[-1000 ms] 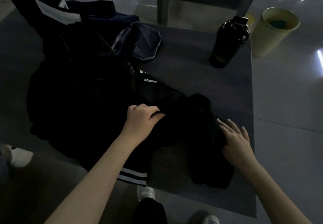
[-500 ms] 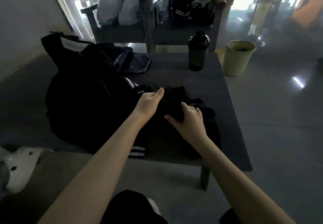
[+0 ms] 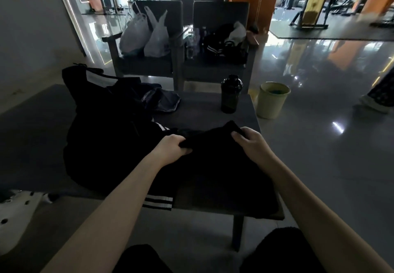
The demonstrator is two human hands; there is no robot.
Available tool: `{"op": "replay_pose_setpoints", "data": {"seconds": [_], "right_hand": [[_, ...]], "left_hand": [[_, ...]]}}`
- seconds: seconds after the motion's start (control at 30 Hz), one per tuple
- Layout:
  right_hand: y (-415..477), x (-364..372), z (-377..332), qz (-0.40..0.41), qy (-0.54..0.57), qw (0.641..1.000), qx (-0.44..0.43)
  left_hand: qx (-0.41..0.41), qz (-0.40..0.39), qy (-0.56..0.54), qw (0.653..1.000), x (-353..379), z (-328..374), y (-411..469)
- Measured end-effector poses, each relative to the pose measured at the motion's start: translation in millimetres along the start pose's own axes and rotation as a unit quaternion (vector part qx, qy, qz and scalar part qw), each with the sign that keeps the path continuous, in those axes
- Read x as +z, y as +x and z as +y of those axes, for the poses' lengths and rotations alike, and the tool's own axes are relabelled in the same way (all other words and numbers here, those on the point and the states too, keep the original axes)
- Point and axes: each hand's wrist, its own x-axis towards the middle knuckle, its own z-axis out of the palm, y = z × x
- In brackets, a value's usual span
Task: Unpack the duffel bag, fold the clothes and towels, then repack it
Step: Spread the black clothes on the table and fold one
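Bottle on table far end, bin beside it; bag crowds the left side. Our left hand & right hand grip cloth over table's near side, spread wider vs. 0.5 s ago.

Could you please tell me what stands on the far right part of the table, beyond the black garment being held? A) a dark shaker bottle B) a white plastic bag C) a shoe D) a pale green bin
A: the dark shaker bottle stands upright on the table there, whereas the pale green bin sits on the floor beside it.
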Motion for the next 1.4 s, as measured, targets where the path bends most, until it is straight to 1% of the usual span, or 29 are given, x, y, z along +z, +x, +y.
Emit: {"op": "replay_pose_setpoints", "data": {"seconds": [0.07, 0.17, 0.2, 0.3, 0.33, 0.37, 0.4, 0.47, 0.53, 0.6, 0.67, 0.7, 0.77, 0.87, 0.97, 1.2, 1.27, 1.3, 1.4], "right_hand": [[-1.3, -10.7, -5.3, 0.013, 0.002, 1.000, 0.019], [-5.8, -23.9, -8.3, 0.006, -0.017, 0.999, 0.051], [-7.0, -28.0, -8.5, 0.001, -0.011, 0.998, 0.065], [-10.1, -42.6, -10.3, -0.006, 0.021, 0.994, 0.104], [-10.2, -48.2, -10.5, 0.001, 0.036, 0.993, 0.114], [-10.0, -53.6, -10.1, 0.014, 0.053, 0.991, 0.121], [-9.4, -58.6, -8.8, 0.028, 0.064, 0.990, 0.126], [-5.3, -66.1, -2.7, 0.058, 0.057, 0.989, 0.125], [2.8, -69.6, 4.9, 0.088, 0.047, 0.988, 0.119], [12.9, -71.5, 12.6, 0.125, 0.035, 0.985, 0.115], [23.5, -73.1, 20.5, 0.162, 0.021, 0.980, 0.118], [28.5, -73.3, 25.2, 0.175, 0.017, 0.977, 0.122], [38.6, -71.8, 33.9, 0.192, 0.002, 0.973, 0.129], [57.0, -66.0, 44.9, 0.209, -0.016, 0.969, 0.131], [81.2, -59.9, 54.1, 0.223, -0.012, 0.966, 0.132], [144.6, -51.0, 83.1, 0.249, -0.048, 0.960, 0.117], [161.0, -48.7, 94.3, 0.256, -0.058, 0.958, 0.120], [167.6, -47.8, 100.0, 0.260, -0.065, 0.955, 0.124], [179.8, -46.9, 116.9, 0.272, -0.094, 0.947, 0.141]], "left_hand": [[-0.008, -0.011, -0.010, 1.000, -4.8, 1.0, -0.1], [-0.012, -0.090, -0.003, 0.996, -24.0, 11.1, -5.4], [-0.015, -0.118, 0.021, 0.993, -31.0, 14.3, -5.8], [-0.039, -0.185, 0.166, 0.968, -45.0, 21.9, -7.1], [-0.044, -0.189, 0.177, 0.965, -48.0, 22.2, -7.2], [-0.048, -0.184, 0.148, 0.970, -50.0, 20.1, -5.7], [-0.046, -0.172, 0.093, 0.980, -51.8, 19.4, -5.6], [-0.032, -0.127, 0.009, 0.991, -53.2, 20.5, -3.7], [-0.021, -0.094, -0.014, 0.995, -55.0, 24.9, 0.9], [-0.026, -0.121, 0.002, 0.992, -62.0, 31.4, 4.8], [-0.042, -0.161, 0.068, 0.984, -73.1, 32.1, 12.5], [-0.052, -0.161, 0.103, 0.980, -78.6, 29.3, 18.3], [-0.067, -0.106, 0.120, 0.985, -88.2, 21.7, 31.9], [-0.065, 0.012, 0.107, 0.992, -92.8, 9.9, 57.2], [-0.055, 0.109, 0.120, 0.985, -89.0, 2.1, 89.2], [-0.053, 0.228, 0.176, 0.956, -66.3, -13.9, 174.6], [-0.057, 0.250, 0.198, 0.946, -57.5, -21.2, 198.1], [-0.068, 0.245, 0.214, 0.943, -53.0, -25.7, 208.3], [-0.122, 0.165, 0.290, 0.935, -39.2, -42.2, 229.1]]}}
